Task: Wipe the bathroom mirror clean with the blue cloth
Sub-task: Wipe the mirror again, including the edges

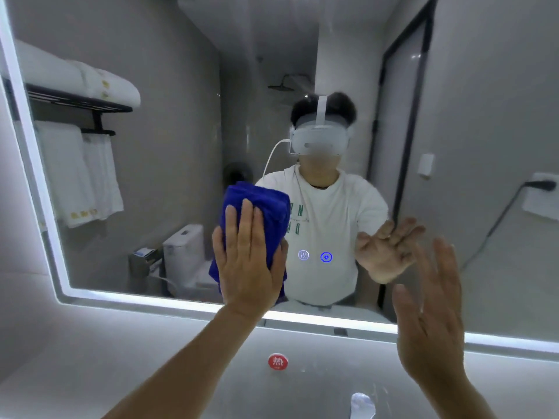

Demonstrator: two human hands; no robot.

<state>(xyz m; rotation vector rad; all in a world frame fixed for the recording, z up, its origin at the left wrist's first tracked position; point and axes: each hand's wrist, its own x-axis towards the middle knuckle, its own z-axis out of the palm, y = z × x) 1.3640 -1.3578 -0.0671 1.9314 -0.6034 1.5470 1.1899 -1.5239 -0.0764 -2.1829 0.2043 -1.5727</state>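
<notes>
The cloth (257,213), blue and folded thick, is lying flat against the mirror (169,146) just left of the middle of the frame, low on the glass and close above its lower edge. The left hand (248,261) is pressing it to the glass with a flat palm and straight fingers held together and pointing up; the cloth is showing above the fingertips and down both sides of the hand. The right hand (432,322) is hanging raised at the lower right with fingers straight and spread, holding nothing. Whether it is touching the glass cannot be told. Its reflection (387,249) is showing up and to the left of it.

Between the cloth and that reflection, two small round buttons are glowing on the glass, a pale one (303,255) and a blue one (326,257). A bright light strip (302,317) is running along the mirror's lower and left edges. Below the strip, a round red sticker (278,361) is sitting on the grey surface at the lower middle.

The glass is reflecting the person in a white shirt and white headset at the centre. It is also reflecting a black rack (78,101) with white towels at the upper left, a toilet (184,252) at the lower left beside the cloth, a shower head (284,84) at the top middle, and a socket (541,189) with a dark plug at the right edge.
</notes>
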